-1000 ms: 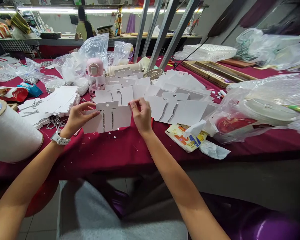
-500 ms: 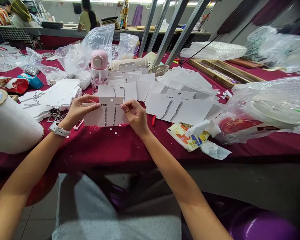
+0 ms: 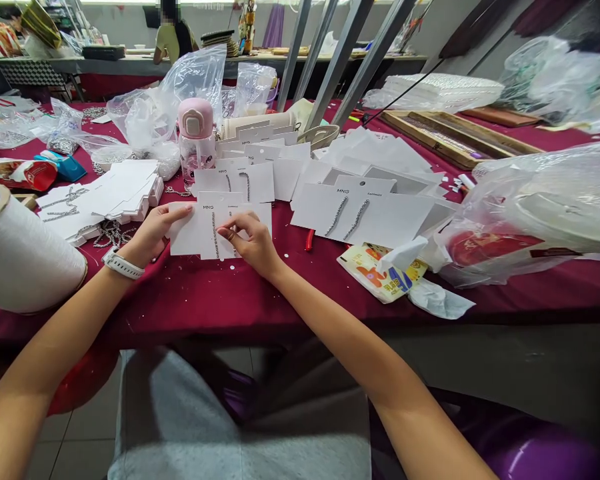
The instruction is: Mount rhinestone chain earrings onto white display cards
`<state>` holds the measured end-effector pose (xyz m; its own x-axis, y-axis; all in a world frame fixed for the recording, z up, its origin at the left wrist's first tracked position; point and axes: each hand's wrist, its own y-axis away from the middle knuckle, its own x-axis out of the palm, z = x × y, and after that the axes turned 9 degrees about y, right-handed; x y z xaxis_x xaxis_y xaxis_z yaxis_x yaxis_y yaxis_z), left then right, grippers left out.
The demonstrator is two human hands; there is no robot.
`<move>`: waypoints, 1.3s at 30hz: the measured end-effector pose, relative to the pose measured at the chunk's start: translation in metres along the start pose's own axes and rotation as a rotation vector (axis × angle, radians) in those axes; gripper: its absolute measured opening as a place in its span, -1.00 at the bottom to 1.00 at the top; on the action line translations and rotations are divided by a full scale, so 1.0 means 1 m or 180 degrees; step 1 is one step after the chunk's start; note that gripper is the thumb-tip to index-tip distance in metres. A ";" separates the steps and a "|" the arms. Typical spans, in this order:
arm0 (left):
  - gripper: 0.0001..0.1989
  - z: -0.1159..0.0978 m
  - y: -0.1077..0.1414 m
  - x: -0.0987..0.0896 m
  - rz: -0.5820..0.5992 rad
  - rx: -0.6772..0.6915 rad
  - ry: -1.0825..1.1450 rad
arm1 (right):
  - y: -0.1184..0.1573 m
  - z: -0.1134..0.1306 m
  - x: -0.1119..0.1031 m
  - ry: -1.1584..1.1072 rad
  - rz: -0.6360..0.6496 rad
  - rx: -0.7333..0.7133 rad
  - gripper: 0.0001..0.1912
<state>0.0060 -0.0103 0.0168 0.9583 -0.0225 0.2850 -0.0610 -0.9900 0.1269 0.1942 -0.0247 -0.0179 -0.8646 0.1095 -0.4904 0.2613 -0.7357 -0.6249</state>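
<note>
My hands work on a white folded MNG earring card lying on the maroon tablecloth. My left hand presses its fingers on the card's left side. My right hand pinches at the card's middle, over a thin sparkling earring chain. A second chain is mostly hidden beneath those fingers. Just behind stands another card with chains, and a larger one lies to the right.
Several stacked white cards and loose chains lie left, beside a large white roll. A pink-capped bottle, plastic bags, a tissue pack and wooden trays surround me. A co-worker stands far back.
My right hand has slid left onto the card's middle, over the chains. The card has dropped lower and now lies flatter on the cloth. My left hand has eased slightly left.
</note>
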 end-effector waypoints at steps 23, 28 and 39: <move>-0.83 0.011 -0.004 0.003 0.0274 -0.0484 0.0263 | -0.001 0.005 -0.007 0.0598 -0.0206 -0.0155 -0.90; -0.80 0.014 -0.007 0.000 0.0357 -0.0472 0.0262 | 0.000 0.003 -0.005 0.0598 -0.0208 -0.0181 -0.90; -0.85 0.008 0.001 0.009 0.0218 -0.0578 0.0464 | 0.000 0.001 -0.004 0.0558 -0.0497 -0.0340 -0.90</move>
<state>0.0164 -0.0122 0.0118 0.9005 -0.0553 0.4314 -0.1863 -0.9453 0.2677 0.1973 -0.0259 -0.0153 -0.8127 0.3373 -0.4751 0.1824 -0.6271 -0.7572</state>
